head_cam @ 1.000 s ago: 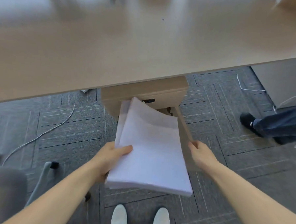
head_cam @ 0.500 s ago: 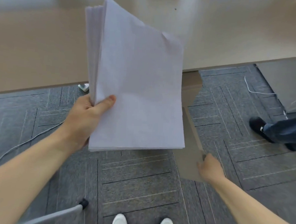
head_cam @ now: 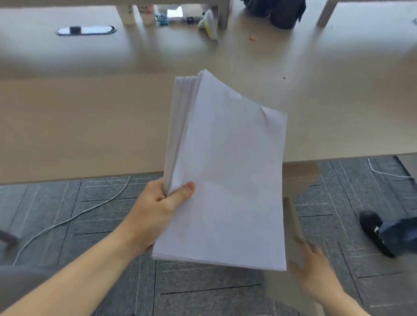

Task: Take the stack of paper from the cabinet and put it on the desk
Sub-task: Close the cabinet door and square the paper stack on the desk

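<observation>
My left hand (head_cam: 158, 210) grips a thick stack of white paper (head_cam: 225, 178) by its lower left edge, thumb on top. The stack is tilted up in the air, its far end over the front edge of the beige desk (head_cam: 84, 117). Under the desk, behind the stack, stands the beige cabinet (head_cam: 298, 172), mostly hidden. Its door (head_cam: 293, 218) swings out toward me. My right hand (head_cam: 317, 274) is blurred, fingers spread, lying flat against the door's near end.
Another person's black shoe and dark trouser leg (head_cam: 392, 235) are on the carpet at right. A white cable (head_cam: 79, 214) trails across the floor at left. A black bag (head_cam: 275, 9), bottles (head_cam: 137, 14) and a cable grommet (head_cam: 86, 30) sit at the desk's far side.
My left hand lifted the paper out of the cabinet and up to desk height. My right hand stayed at the door, going from a grip on its edge to a flat, spread hand.
</observation>
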`<state>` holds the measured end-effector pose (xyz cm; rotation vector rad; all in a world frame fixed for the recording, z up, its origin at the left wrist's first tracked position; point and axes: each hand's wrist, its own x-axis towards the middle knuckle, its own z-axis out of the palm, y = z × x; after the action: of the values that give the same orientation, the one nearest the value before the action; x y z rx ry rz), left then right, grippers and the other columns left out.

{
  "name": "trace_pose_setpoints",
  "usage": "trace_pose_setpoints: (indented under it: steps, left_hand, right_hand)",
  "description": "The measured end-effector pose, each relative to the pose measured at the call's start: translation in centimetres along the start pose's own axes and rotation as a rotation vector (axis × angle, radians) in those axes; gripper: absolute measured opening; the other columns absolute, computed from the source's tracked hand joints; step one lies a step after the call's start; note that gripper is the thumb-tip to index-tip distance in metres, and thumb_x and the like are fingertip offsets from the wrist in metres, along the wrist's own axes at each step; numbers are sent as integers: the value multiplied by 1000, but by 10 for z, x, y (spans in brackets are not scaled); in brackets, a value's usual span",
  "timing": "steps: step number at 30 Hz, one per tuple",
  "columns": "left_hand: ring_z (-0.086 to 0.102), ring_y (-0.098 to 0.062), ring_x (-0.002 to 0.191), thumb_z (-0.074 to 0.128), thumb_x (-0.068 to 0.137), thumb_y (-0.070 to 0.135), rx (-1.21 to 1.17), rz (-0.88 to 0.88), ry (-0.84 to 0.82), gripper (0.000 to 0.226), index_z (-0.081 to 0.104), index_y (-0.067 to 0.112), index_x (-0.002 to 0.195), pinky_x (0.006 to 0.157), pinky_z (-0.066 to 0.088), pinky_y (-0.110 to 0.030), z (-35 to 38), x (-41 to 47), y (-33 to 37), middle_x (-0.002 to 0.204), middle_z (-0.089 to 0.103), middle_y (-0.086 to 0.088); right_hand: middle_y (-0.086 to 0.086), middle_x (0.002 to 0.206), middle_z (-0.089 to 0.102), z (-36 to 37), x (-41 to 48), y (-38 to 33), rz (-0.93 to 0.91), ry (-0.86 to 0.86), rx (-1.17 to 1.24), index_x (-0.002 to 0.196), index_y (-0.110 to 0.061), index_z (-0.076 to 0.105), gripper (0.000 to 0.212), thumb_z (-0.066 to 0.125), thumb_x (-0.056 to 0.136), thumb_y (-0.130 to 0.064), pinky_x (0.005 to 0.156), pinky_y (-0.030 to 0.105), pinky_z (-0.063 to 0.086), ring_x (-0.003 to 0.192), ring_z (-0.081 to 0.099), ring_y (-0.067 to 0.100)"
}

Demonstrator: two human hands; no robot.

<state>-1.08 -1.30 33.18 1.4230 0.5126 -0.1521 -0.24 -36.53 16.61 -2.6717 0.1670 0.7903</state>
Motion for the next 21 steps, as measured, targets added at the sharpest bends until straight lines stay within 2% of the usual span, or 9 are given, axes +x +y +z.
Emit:
trace_pose_setpoints:
  steps: [2,4,6,8,11,13,16,18,21]
  left_hand:
    - [80,-20,80,62,97,13,-12,0,1,17,78,8,98,71,65,-38,-10,1,8,95,83,-7]
    - [80,-23,84,62,97,14,-23,0,3,18,78,7,101,73,65,-38,-19,-1,25,98,83,-9]
    - [81,-27,90,62,97,16,-29,5,-7,20,78,6,104,75,65,-39,-29,-5,51,100,83,-10]
    - [81,-28,89,62,97,17,-30,20,-12,20,78,7,103,73,64,-39,-39,-9,85,100,83,-11]
    - [80,-33,89,61,97,15,-49,81,3,18,77,8,100,73,65,-42,-53,-10,147,100,83,-15]
    - [80,-34,86,63,93,21,-67,138,30,21,76,7,101,71,65,-43,-65,-5,186,100,81,-19]
    - [73,-48,81,69,92,30,8,229,92,20,81,14,92,74,59,-59,-92,13,235,90,81,-17]
    - [73,-36,84,67,95,20,61,275,135,17,82,19,88,82,59,-57,-113,32,259,83,83,-2]
    - [78,-20,90,67,93,6,81,344,169,18,78,16,104,85,63,-41,-139,67,279,99,84,0]
  right_hand:
    - [12,144,56,-25,-6,-21,-16,128,132,143,-20,52,45,55,99,-24,90,42,52,120,62,35]
    - [4,103,77,-67,-24,-55,-66,325,363,110,-16,72,24,50,101,-16,76,33,54,98,72,32]
    - [5,69,74,-124,-50,-107,-149,448,661,80,-14,72,35,46,104,-14,61,33,55,73,72,36]
    - [10,77,76,-177,-71,-172,-286,404,877,85,-13,72,36,44,105,-27,61,36,58,71,73,35]
    - [0,104,78,-238,-73,-274,-389,60,1082,123,-21,61,47,56,87,-52,77,43,62,92,77,23]
    - [-2,103,80,-267,-66,-332,-400,-55,1187,127,-27,55,46,69,85,-40,72,41,63,89,78,21]
    - [15,112,77,-293,-48,-394,-525,-9,1225,129,-13,56,41,70,90,-9,74,40,62,89,77,28]
    - [19,115,76,-302,-36,-425,-637,40,1205,122,-14,63,34,67,91,-1,86,48,60,100,74,38]
    - [11,120,74,-302,-18,-465,-786,115,1164,120,-30,61,42,65,92,1,98,52,55,113,70,35]
